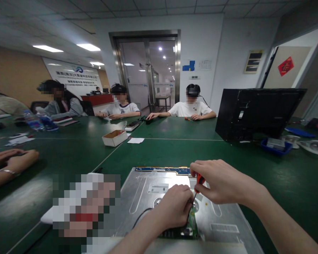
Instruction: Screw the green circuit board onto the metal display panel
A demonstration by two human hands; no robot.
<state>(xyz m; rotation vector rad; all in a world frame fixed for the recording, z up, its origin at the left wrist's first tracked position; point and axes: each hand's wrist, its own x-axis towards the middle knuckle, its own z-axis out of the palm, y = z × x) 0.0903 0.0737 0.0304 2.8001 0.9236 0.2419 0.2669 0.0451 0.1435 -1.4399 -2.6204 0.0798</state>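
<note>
My right hand (219,180) grips a screwdriver (199,183) by its red and black handle. The thin shaft slants down toward the edge of a green circuit board (193,225). Beside the shaft, my left hand (175,205) rests over the board with its fingers curled together. Whatever they pinch is hidden, as is the screwdriver's tip. Both hands are above a large flat metal panel (140,190), which carries labels and a narrow blue circuit strip (161,170) along its far edge. A dark cable (141,216) runs out from under my left hand.
On the green table (159,150) stand an open white box (115,138), a black monitor (259,114) and a blue tray (277,146). A co-worker's hands (16,164) rest at the left. Several people sit across. A blurred-out area (87,204) lies left of the panel.
</note>
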